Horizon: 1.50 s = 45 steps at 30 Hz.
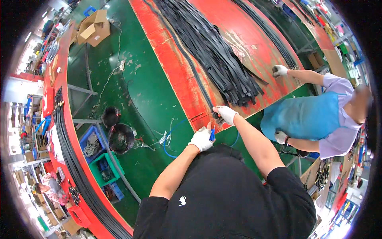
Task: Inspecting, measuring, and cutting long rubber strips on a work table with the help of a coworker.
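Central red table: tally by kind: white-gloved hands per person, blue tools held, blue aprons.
Wearer's gloved left hand and right hand: 2
Co-worker's gloved hands: 2
Blue tool, exact type unclear: 1
Blue apron: 1
Total: 6

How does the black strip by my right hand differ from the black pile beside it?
The strip is a narrow line; the pile is a broad bundle. The strip's end is at your right hand; no hand touches the pile. Both are black, on the red table.

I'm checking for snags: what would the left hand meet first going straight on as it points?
Probably the end of the black strip; depth is unclear, so the red table might come first.
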Each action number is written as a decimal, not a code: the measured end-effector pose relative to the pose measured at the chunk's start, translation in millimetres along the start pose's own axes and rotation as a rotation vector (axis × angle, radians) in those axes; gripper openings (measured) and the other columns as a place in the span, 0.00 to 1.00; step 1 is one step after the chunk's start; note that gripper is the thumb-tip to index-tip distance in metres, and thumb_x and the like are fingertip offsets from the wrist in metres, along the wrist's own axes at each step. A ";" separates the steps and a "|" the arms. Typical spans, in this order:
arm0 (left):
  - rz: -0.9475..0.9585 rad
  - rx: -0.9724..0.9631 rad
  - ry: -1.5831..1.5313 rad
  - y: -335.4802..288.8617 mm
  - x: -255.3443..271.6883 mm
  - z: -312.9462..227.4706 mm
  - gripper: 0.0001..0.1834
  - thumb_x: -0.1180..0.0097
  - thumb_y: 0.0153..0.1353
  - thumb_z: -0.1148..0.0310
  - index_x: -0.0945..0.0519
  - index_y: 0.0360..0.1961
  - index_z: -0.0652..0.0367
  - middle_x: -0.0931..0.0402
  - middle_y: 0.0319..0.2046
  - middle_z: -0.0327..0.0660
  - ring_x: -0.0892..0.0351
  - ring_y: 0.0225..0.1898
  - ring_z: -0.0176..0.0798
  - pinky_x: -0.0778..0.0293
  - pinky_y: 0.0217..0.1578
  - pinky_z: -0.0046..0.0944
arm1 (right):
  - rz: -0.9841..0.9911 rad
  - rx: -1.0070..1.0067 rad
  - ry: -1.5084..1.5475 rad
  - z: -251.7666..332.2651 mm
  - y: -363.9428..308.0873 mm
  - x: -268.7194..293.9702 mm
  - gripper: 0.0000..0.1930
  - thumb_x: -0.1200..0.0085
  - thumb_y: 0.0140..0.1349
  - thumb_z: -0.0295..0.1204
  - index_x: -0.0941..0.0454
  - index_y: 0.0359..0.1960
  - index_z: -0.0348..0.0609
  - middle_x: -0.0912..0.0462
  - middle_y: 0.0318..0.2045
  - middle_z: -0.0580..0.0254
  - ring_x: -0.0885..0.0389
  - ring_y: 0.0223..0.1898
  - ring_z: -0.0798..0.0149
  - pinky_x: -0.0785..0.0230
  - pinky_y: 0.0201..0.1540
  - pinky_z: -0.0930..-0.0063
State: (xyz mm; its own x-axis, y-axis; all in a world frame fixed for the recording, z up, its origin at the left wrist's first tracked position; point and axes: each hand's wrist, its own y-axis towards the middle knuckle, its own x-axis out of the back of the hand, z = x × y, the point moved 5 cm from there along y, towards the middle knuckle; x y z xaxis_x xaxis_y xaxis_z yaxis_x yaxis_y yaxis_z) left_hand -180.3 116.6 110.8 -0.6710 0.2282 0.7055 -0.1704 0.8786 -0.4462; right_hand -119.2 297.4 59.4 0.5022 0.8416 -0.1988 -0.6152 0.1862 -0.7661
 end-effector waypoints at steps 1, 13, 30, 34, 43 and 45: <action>-0.020 0.024 -0.005 0.8 -0.4 0.2 0.49 0.41 0.60 0.63 0.47 0.78 0.69 0.22 0.52 0.62 0.19 0.54 0.65 0.23 0.57 0.55 | 0.004 0.004 -0.004 -0.2 0.3 0.0 0.15 0.51 0.78 0.45 0.23 0.47 0.47 0.23 0.34 0.63 0.21 0.27 0.62 0.22 0.27 0.59; -0.105 0.050 0.146 9.0 9.6 -20.9 0.49 0.41 0.55 0.67 0.47 0.77 0.70 0.21 0.50 0.65 0.17 0.51 0.63 0.20 0.52 0.56 | 0.005 0.013 -0.096 -0.1 -3.2 -3.0 0.17 0.54 0.79 0.48 0.22 0.53 0.50 0.21 0.38 0.63 0.19 0.29 0.59 0.21 0.28 0.56; -0.189 0.137 0.145 21.1 12.9 -33.0 0.51 0.40 0.56 0.65 0.48 0.80 0.62 0.21 0.52 0.59 0.17 0.52 0.60 0.21 0.53 0.53 | 0.012 0.029 -0.089 -6.3 2.8 -0.1 0.18 0.54 0.79 0.47 0.22 0.48 0.46 0.21 0.35 0.61 0.19 0.29 0.58 0.23 0.27 0.56; -0.240 0.114 0.120 22.7 12.8 -35.8 0.48 0.41 0.57 0.65 0.45 0.79 0.59 0.20 0.49 0.61 0.16 0.48 0.62 0.20 0.51 0.55 | 0.057 0.110 -0.036 -12.7 10.8 2.6 0.17 0.55 0.78 0.41 0.18 0.37 0.45 0.17 0.28 0.59 0.19 0.29 0.59 0.24 0.36 0.55; -0.214 0.114 0.195 34.0 -7.6 -20.6 0.46 0.42 0.61 0.63 0.44 0.80 0.52 0.18 0.51 0.58 0.15 0.51 0.61 0.20 0.52 0.56 | -0.091 0.128 0.154 -57.5 24.1 4.4 0.12 0.50 0.75 0.33 0.19 0.50 0.39 0.13 0.39 0.54 0.15 0.39 0.55 0.22 0.46 0.56; -0.171 0.153 0.231 32.5 -5.6 -25.3 0.44 0.42 0.62 0.62 0.44 0.80 0.51 0.19 0.53 0.57 0.15 0.52 0.60 0.21 0.53 0.58 | -0.113 0.150 0.028 -53.2 20.6 5.5 0.16 0.51 0.77 0.32 0.23 0.60 0.37 0.12 0.44 0.53 0.13 0.42 0.56 0.20 0.46 0.57</action>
State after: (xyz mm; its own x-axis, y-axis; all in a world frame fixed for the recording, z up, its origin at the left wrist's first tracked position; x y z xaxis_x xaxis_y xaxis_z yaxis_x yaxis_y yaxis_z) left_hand -163.8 154.5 106.2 -0.4446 0.1874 0.8759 -0.3844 0.8433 -0.3755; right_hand -96.8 278.9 9.9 0.5883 0.7973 -0.1352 -0.6370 0.3538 -0.6849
